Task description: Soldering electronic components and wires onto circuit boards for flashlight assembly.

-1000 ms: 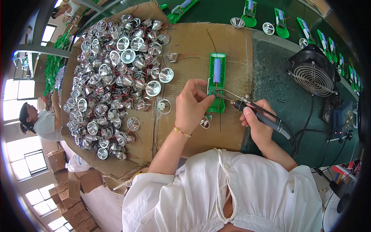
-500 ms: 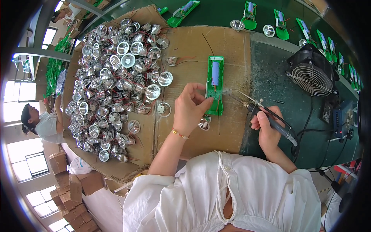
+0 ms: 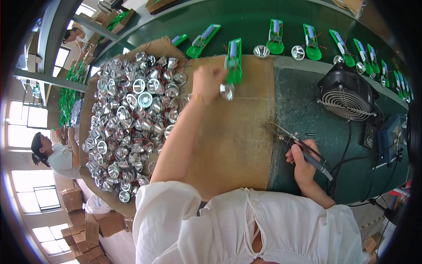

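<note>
My left hand, blurred by motion, is closed at the left edge of a green plastic lamp housing; its fingertips are smeared there. The housing holds a purple battery cell and lies at the far edge of the cardboard sheet. A silver reflector cup rests just below it, beside my fingers. My right hand grips a soldering iron with a thin metal feed tube, its tip over the cardboard's right edge, apart from the housing.
A heap of silver reflector cups with red wires fills a cardboard tray at left. Several green housings line the far bench. A black fan and a blue control box stand at right. A co-worker sits at far left.
My left hand and the green housing have moved away from me to the far edge of the cardboard, the reflector cup too. The soldering iron is now apart from the housing. The view has shifted.
</note>
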Tool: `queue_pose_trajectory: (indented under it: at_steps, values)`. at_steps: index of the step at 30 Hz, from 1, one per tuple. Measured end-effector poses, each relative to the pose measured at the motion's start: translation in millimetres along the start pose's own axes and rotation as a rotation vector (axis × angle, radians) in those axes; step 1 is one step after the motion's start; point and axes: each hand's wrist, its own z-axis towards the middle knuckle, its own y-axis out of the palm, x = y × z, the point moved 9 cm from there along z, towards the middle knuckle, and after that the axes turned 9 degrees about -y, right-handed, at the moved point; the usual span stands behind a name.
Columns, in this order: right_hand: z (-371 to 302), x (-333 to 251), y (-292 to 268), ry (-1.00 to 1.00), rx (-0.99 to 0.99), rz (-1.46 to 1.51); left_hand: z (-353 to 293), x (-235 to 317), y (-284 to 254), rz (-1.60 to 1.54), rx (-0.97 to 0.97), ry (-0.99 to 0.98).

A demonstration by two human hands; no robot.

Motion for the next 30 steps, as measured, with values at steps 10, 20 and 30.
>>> queue_pose_trajectory:
  at_steps: [10, 20, 30]
  values:
    - [0, 5, 4, 0.033, -0.033, 0.047, 120, -38, -16, 0.804, 0.115, -0.125]
    - [4, 7, 2, 0.046, -0.016, 0.070, -92, -3, -22, 0.401, 0.147, -0.028]
    - [2, 2, 3, -0.003, 0.016, 0.044, -197, 33, -1, 0.300, -0.033, 0.120]
